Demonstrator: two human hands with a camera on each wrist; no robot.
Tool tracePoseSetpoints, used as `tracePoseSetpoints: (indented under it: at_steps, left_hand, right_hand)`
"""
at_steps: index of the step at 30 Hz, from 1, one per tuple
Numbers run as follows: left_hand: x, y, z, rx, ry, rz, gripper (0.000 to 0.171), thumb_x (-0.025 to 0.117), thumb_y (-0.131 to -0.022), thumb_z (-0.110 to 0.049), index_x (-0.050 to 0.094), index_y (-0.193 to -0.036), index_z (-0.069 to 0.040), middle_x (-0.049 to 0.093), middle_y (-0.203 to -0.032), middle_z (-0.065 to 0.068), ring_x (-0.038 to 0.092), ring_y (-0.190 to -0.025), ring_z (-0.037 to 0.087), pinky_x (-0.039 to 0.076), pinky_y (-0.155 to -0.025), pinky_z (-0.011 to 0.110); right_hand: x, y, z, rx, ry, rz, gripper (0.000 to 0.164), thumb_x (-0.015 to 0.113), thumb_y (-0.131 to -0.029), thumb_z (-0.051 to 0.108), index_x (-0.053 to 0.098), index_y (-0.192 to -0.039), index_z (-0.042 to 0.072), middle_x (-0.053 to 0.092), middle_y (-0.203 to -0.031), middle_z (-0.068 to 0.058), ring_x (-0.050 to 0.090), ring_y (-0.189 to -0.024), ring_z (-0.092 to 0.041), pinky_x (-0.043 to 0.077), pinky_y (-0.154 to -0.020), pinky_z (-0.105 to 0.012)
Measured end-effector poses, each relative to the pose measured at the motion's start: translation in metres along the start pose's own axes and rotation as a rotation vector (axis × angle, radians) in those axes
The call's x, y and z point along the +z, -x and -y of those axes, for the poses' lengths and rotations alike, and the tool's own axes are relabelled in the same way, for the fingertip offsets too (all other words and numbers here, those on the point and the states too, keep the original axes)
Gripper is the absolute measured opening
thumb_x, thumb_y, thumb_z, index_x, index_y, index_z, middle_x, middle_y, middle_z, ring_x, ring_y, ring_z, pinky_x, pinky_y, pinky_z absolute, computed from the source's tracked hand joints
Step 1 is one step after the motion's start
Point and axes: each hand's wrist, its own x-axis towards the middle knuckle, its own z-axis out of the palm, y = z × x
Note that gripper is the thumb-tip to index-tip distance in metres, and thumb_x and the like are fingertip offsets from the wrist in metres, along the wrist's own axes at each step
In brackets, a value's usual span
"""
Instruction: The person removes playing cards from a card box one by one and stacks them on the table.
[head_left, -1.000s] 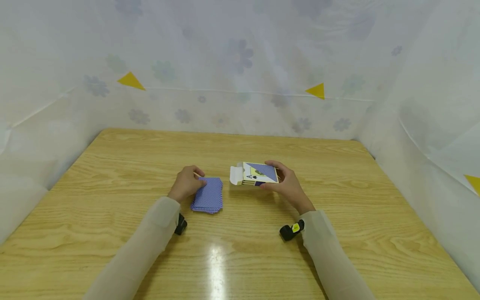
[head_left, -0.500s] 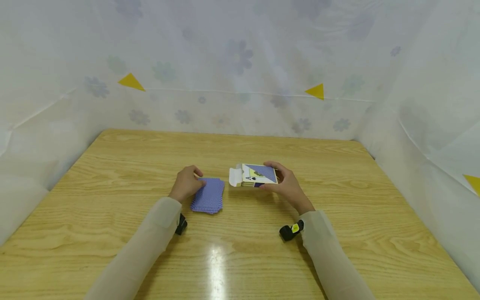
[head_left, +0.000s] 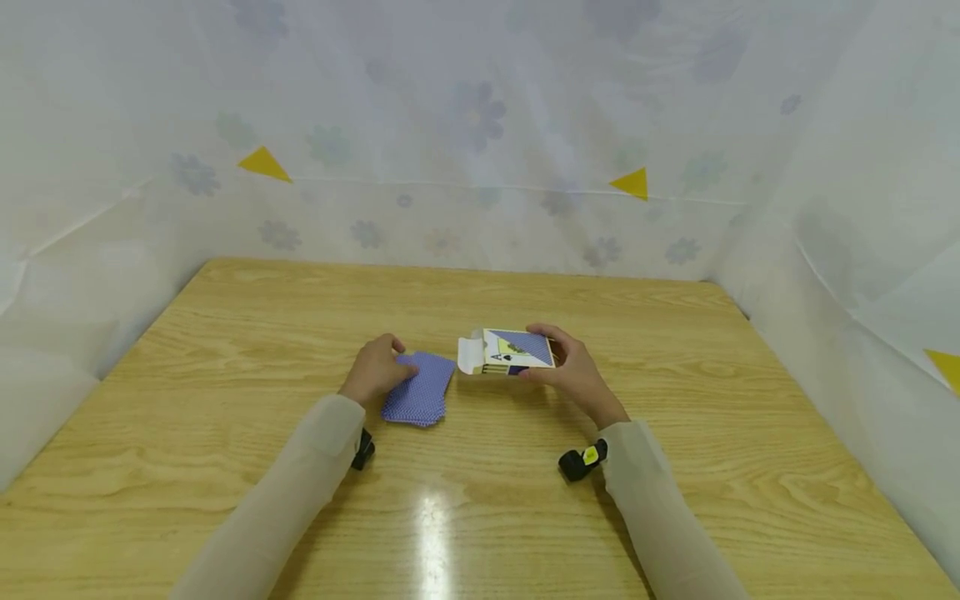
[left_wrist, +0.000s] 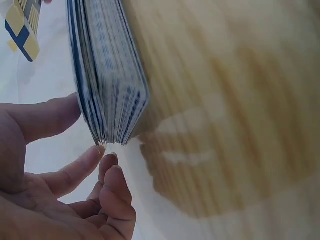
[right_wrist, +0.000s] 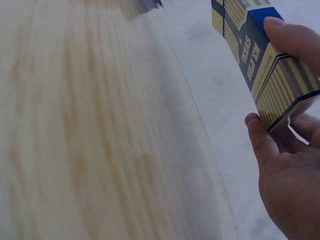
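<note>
A stack of blue-backed playing cards (head_left: pixel 416 398) lies on the table left of centre, its upper cards turned askew over the lower ones. At its far left corner, my left hand (head_left: pixel 372 367) pinches the upper cards; in the left wrist view the thumb (left_wrist: pixel 55 117) lies on top and the index fingertip meets the card ends. My right hand (head_left: pixel 573 375) grips the card box (head_left: pixel 517 348) by its right end, thumb on the near side. The box's flap (head_left: pixel 471 354) hangs open toward the cards. "Texas Hold'em" is printed along the box's side in the right wrist view.
The wooden table (head_left: pixel 480 517) runs back to a pale flower-patterned sheet (head_left: pixel 480 142), which also rises at both sides. Yellow triangles (head_left: pixel 265 164) are fixed to it. Each wrist wears a black camera (head_left: pixel 576 464).
The upper cards have swung to the right at their far end, toward the box flap, with my left thumb shifting slightly right on them. My right hand and the box stay nearly still.
</note>
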Motion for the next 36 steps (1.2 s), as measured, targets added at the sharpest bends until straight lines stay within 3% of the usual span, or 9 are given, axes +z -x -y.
tracePoseSetpoints:
  at_steps: [5,8,12,18,22,26,36]
  left_hand:
    - [-0.001,0.002,-0.001,0.042,-0.042,0.014,0.047,0.059,-0.091,-0.009,0.047,-0.133,0.006,0.053,-0.129,0.029,0.053,-0.114,0.040,0.045,-0.095,0.051]
    - [-0.002,0.002,-0.002,0.076,-0.097,0.013,0.043,0.056,-0.091,-0.006,0.049,-0.132,0.005,0.051,-0.133,0.030,0.055,-0.111,0.039,0.048,-0.091,0.047]
    - [-0.003,0.004,-0.002,0.088,-0.133,0.001,0.039,0.056,-0.090,-0.005,0.054,-0.127,0.006,0.056,-0.124,0.030,0.054,-0.093,0.032,0.049,-0.078,0.041]
    - [-0.006,0.007,-0.002,0.059,-0.117,-0.001,0.038,0.057,-0.089,-0.007,0.054,-0.125,0.007,0.054,-0.125,0.031,0.050,-0.113,0.040,0.045,-0.093,0.051]
    - [-0.006,0.007,0.001,0.051,-0.106,0.003,0.041,0.056,-0.088,-0.007,0.053,-0.125,0.008,0.059,-0.112,0.027,0.052,-0.101,0.035,0.047,-0.081,0.043]
    - [-0.006,0.008,0.003,0.036,-0.081,0.008,0.044,0.055,-0.087,-0.008,0.051,-0.128,0.008,0.060,-0.103,0.022,0.050,-0.087,0.028,0.042,-0.068,0.032]
    - [-0.012,0.011,0.001,-0.038,0.021,0.038,0.050,0.050,-0.088,-0.011,0.043,-0.135,0.005,0.051,-0.120,0.027,0.045,-0.072,0.020,0.037,-0.060,0.027]
  right_hand:
    - [-0.001,-0.002,0.001,-0.001,-0.002,0.009,0.071,0.076,-0.080,0.009,0.041,-0.142,0.008,0.043,-0.141,-0.013,0.051,-0.115,-0.026,0.048,-0.084,-0.021]
    - [-0.001,-0.003,0.001,0.003,-0.006,0.012,0.070,0.076,-0.080,0.010,0.042,-0.141,0.011,0.043,-0.140,-0.013,0.051,-0.115,-0.026,0.049,-0.084,-0.021]
    - [-0.001,-0.003,0.002,0.005,0.000,0.014,0.069,0.076,-0.080,0.010,0.043,-0.141,0.014,0.044,-0.140,-0.012,0.051,-0.115,-0.025,0.048,-0.084,-0.022]
    - [-0.002,-0.002,0.006,-0.006,0.023,0.011,0.068,0.076,-0.080,0.011,0.044,-0.140,0.013,0.043,-0.142,-0.011,0.051,-0.115,-0.021,0.047,-0.086,-0.021]
    - [-0.002,-0.001,0.004,0.001,0.030,0.019,0.070,0.076,-0.080,0.011,0.042,-0.141,0.008,0.043,-0.141,-0.012,0.050,-0.113,-0.021,0.045,-0.087,-0.019]
    - [-0.002,0.000,-0.002,0.043,0.037,0.027,0.073,0.077,-0.078,0.009,0.040,-0.142,0.004,0.044,-0.140,-0.013,0.049,-0.115,-0.024,0.045,-0.088,-0.022]
    - [-0.003,-0.002,-0.014,0.090,0.133,0.125,0.075,0.079,-0.076,0.007,0.039,-0.139,0.002,0.047,-0.135,-0.018,0.051,-0.112,-0.025,0.044,-0.093,-0.032]
